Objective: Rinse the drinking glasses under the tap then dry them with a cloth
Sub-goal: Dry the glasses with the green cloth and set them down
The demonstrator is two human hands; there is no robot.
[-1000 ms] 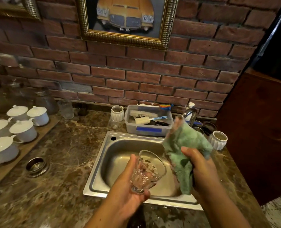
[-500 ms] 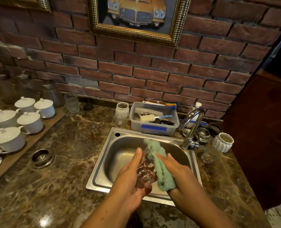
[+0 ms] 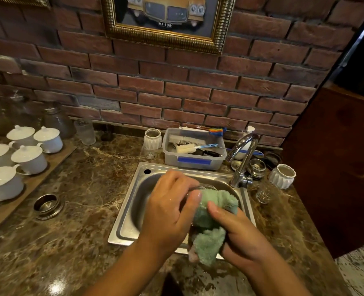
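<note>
While the drinking glass (image 3: 206,186) sits over the steel sink (image 3: 128,212), most of it is hidden: only an arc of its clear rim shows past the knuckles of the left hand (image 3: 170,207). That hand wraps over the glass from above, fingers curled round it and gripping it. The green cloth (image 3: 216,207) is bunched against the glass's open end, and its loose tail hangs down over the sink's front edge. The right hand (image 3: 243,238) grips the cloth, thumb pressed on top of the wad and the other fingers curled underneath, out of sight.

Behind the right corner of the sink stands the curved chrome tap (image 3: 244,155); no water shows at its spout. Left of it, against the brick wall, a clear plastic tub (image 3: 195,162) holds brushes. A white ribbed cup (image 3: 152,138) stands just left of the tub and another (image 3: 282,176) stands right of the tap, with a second clear glass (image 3: 263,194) near it on the marble counter (image 3: 80,189). Farther left a metal ring (image 3: 47,205) lies on the counter, and white lidded cups (image 3: 29,159) sit on a wooden board (image 3: 55,155). A gilt-framed picture (image 3: 166,18) of a yellow car hangs above.
</note>
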